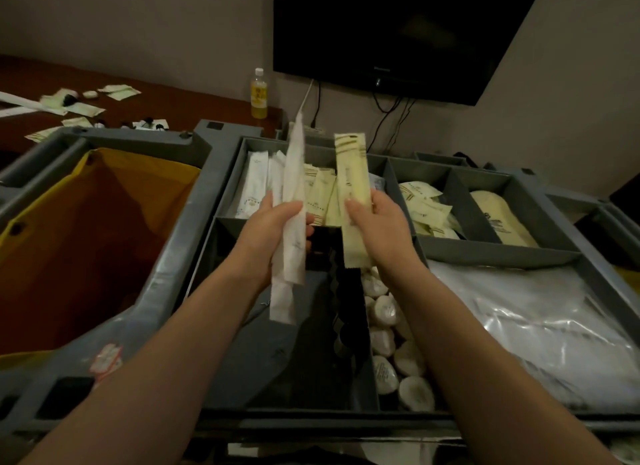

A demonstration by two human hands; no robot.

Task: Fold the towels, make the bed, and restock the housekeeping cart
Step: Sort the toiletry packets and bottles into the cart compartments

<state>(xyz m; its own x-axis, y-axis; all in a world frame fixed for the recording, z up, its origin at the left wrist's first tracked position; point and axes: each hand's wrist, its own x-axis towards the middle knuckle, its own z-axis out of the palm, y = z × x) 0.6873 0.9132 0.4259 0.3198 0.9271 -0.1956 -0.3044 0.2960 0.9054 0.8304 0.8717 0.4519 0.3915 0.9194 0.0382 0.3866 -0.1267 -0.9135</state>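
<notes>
Over the near compartments of the housekeeping cart [180, 229], the left hand [273, 222] grips long white sachets [293, 187] upright, and the right hand [379, 218] grips one yellow sachet [350, 173] just beside them. Farther back, similar packets [424, 205] fill the cart's far compartments; a bottle [259, 94] stands beyond.

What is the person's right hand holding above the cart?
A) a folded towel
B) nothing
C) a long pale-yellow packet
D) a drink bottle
C: the right hand grips a long pale-yellow packet upright, while the bottle stands far back, untouched.
</notes>
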